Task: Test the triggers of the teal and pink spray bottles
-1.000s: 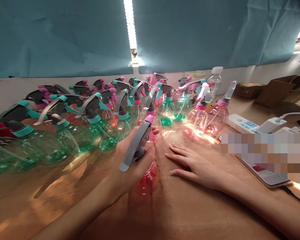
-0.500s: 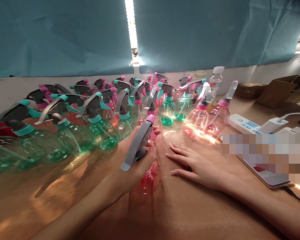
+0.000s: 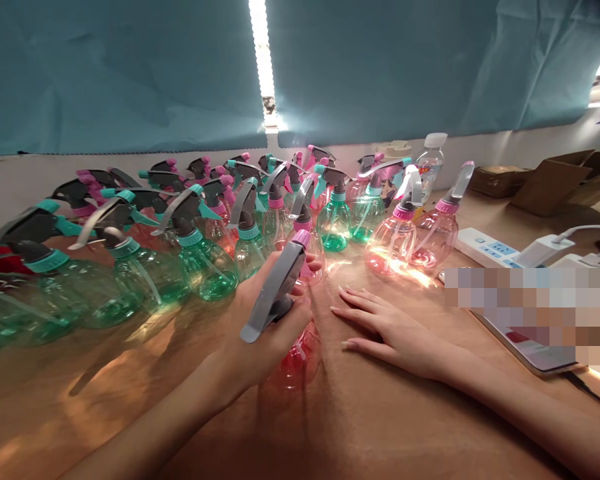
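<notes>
My left hand (image 3: 260,327) is wrapped round the neck of a pink spray bottle (image 3: 299,363) with a grey and pink trigger head. That bottle stands upright on the wooden table (image 3: 370,427); its collar and trigger are partly hidden by my fingers. Flat on the table to its right lies my right hand (image 3: 390,330), fingers spread and holding nothing. Just beyond the held bottle stands another pink spray bottle (image 3: 314,257). Green spray bottles, among them one with a turquoise collar (image 3: 207,267), stand to the left of my left hand.
Several more pink and green spray bottles crowd the back. Two pink bottles (image 3: 390,243) stand right of centre, before a clear white-capped bottle (image 3: 433,163). On the right are a white power strip (image 3: 490,247) with plugs, a phone-like device (image 3: 535,353) and an open cardboard box (image 3: 570,180).
</notes>
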Available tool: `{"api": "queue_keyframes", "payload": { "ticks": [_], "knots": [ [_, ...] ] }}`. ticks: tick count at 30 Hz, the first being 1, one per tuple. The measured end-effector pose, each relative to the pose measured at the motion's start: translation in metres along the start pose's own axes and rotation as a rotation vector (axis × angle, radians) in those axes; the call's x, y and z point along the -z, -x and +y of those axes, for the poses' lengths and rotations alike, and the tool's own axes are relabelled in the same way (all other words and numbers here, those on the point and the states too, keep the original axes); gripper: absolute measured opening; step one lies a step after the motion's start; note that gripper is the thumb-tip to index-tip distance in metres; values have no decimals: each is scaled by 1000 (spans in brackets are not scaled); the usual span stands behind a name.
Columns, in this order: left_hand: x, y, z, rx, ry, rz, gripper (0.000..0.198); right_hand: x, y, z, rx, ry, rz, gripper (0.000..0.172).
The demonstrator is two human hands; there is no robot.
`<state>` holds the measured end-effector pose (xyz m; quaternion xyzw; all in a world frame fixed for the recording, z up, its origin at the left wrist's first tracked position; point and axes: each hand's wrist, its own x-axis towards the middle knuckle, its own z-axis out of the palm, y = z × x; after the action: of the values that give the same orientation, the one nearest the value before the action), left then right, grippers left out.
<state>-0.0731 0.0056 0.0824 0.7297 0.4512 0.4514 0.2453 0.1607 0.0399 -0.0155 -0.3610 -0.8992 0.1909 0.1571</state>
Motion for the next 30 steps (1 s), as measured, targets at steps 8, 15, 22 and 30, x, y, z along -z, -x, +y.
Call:
{"api": "queue_keyframes", "payload": {
  "ticks": [8,15,22,30],
  "knots": [
    [0,0,3,17,8,-8,22,0,-1,-1,0,3,-8,60],
    [2,0,12,85,41,-1,15,0,-1,-1,-7,-4,-18,61],
    [0,2,12,141,42,74,4,1,-1,-1,-4,3,-21,63],
    [-8,8,7,29,60,18,17,-2,-1,-1,8,-16,10,60]
  ]
}}
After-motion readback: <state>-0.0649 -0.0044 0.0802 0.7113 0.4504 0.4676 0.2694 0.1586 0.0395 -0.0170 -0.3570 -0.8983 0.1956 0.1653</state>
